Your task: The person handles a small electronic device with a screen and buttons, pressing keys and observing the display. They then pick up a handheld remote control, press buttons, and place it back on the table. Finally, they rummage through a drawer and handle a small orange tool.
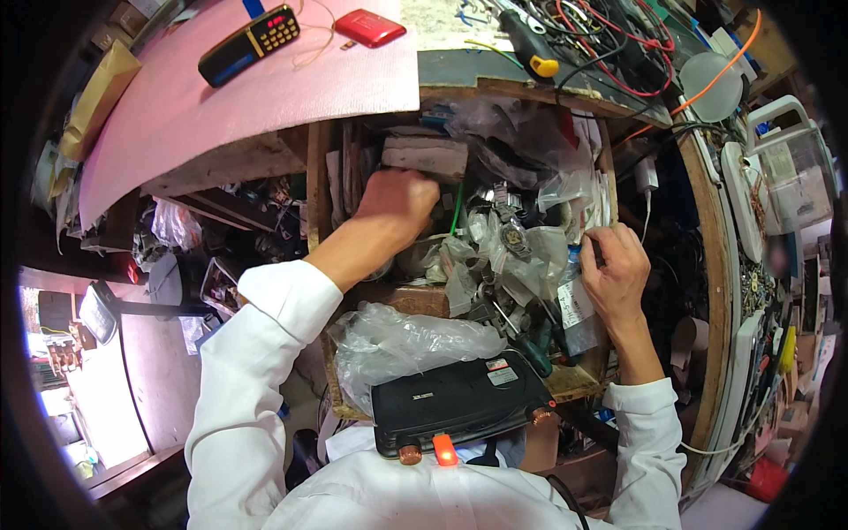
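My left hand [399,208] reaches into an open wooden drawer [316,199]. Its fingers bend down beside a pale, worn block-like box [427,157] and are mostly hidden. At the drawer's right side, my right hand [617,272] has curled fingers, with thumb and forefinger drawn together; what is in them is hidden. Close by them lies a clear plastic packet [577,305] with a white label. Between my hands is a jumble of small plastic bags [539,252], a metal-banded wristwatch [511,234] and a green-handled screwdriver [533,353].
Bubble wrap [411,349] lies over the drawer's front, beside a black device [459,397] at my chest. Above the drawer, a pink-covered tabletop [265,115] holds a black radio [250,44] and a red case [369,28]. Cables [618,40] and tools crowd the upper right.
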Motion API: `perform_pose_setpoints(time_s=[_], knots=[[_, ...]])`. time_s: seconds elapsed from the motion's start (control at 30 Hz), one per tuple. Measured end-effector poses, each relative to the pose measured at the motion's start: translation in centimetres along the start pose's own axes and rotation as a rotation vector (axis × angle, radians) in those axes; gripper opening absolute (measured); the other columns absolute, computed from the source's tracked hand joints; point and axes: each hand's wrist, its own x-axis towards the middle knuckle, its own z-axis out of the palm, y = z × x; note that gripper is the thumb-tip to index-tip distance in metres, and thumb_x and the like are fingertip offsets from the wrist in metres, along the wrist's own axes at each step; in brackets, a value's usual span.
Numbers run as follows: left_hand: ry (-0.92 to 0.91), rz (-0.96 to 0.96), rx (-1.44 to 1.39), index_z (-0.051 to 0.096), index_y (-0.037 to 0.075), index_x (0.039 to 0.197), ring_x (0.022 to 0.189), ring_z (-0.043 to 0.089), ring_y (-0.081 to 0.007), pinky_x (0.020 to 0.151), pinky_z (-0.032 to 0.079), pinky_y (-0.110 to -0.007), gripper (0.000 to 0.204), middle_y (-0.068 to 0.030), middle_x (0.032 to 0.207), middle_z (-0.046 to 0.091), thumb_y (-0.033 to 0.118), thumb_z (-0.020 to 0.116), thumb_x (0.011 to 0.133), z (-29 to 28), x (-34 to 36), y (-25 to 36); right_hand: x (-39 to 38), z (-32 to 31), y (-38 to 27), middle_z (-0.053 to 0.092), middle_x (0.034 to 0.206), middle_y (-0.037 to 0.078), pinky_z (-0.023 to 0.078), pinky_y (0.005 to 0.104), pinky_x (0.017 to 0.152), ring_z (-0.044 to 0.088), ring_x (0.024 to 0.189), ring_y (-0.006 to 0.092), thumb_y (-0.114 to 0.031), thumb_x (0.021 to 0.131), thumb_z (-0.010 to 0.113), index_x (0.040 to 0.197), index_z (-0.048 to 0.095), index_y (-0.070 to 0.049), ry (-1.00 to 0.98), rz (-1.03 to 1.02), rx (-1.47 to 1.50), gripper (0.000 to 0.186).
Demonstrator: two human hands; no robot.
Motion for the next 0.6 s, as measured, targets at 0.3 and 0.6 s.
perform_pose_setpoints(time_s=[0.3,0.6], knots=[[-0.176,-0.486,-1.253,0.073,-0.001,0.115,0.091,0.076,-0.0162,0.078,0.062,-0.029,0.019,-0.0073,0.101,0.076,0.007,0.073,0.097,-5.6,-1.7,0.8,-0.2,0.1,0.2,0.062,0.083,0.012,0.051,0.0418,0.068,0.063,0.079,0.0321,-0.005,0.082,0.075,0.091,0.070,-0.005,0.009,0.008,-0.021,0.010],[-0.123,-0.443,-1.153,0.071,-0.003,0.119,0.093,0.076,-0.0195,0.080,0.060,-0.033,0.027,-0.0119,0.108,0.076,0.000,0.072,0.092,-5.6,-3.3,-0.5,-0.2,-0.1,-0.1,0.062,0.085,0.012,0.051,0.0422,0.069,0.063,0.081,0.0320,-0.005,0.082,0.076,0.091,0.071,-0.004,-0.002,0.002,-0.051,0.010]])
